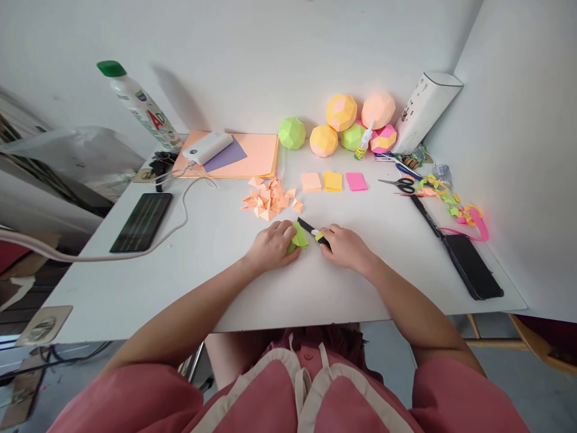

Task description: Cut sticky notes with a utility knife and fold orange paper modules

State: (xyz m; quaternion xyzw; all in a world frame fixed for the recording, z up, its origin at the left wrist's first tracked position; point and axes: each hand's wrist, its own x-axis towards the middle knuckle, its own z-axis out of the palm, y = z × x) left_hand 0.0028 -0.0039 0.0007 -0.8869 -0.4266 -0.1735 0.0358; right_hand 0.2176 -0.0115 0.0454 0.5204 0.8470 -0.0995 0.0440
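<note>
Near the middle of the white table (211, 234), my left hand (273, 245) is closed on green paper (299, 236), which shows past its fingertips. To its right my right hand (345, 245) grips a utility knife (321, 236) with a black and green handle; its dark blade points up and left, close to the top of the green paper. Just beyond my left hand lies a pile of folded peach paper pieces (269, 198). Peach squares (311, 182), yellow squares (333, 181) and pink squares (357, 181) lie in a row behind the knife.
Paper balls (341, 112) and a glue bottle (363, 143) stand along the back. Scissors (401, 184) and a black case (472, 266) lie right. At left are a phone (141, 222), a cable (180, 225), a power bank (210, 147) on paper sheets and a spray bottle (144, 108).
</note>
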